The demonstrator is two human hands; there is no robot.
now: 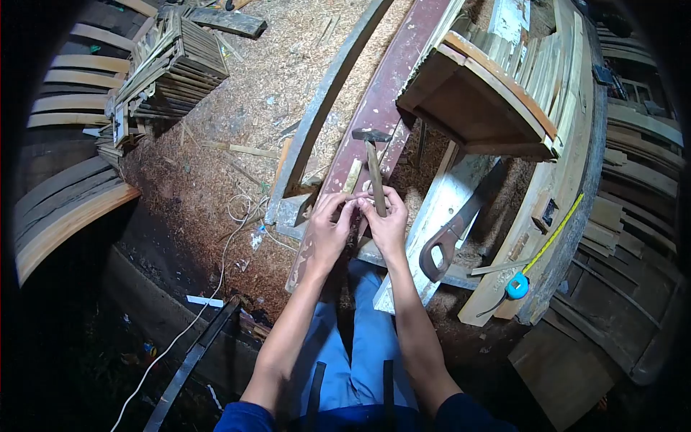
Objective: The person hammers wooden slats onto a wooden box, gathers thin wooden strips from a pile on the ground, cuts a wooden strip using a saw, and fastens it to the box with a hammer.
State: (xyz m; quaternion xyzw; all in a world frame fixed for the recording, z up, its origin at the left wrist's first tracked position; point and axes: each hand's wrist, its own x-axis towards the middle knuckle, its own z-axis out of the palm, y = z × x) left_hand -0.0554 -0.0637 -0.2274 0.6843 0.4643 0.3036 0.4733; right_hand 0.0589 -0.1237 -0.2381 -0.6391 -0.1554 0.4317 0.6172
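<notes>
My right hand (386, 223) is closed around a hammer (375, 171), whose wooden handle rises between thumb and fingers with the metal head pointing away from me. My left hand (331, 225) is closed in a pinch. The fingertips of both hands meet over the dark red, paint-worn plank (358, 153); whatever small thing lies between them is too small to make out. Just beyond the left fingers, a short light wood strip (353, 176) rests on the plank. Right of my right hand, a handsaw (461, 221) lies on a white-painted board (412, 269).
A wooden box-like piece (475, 101) stands at the upper right. A blue tape measure (517, 286) with its yellow blade out lies on a long beam (484, 302). Stacked slats (183, 65) stand at left. A white cord (224, 252) crosses the shaving-covered floor (245, 115).
</notes>
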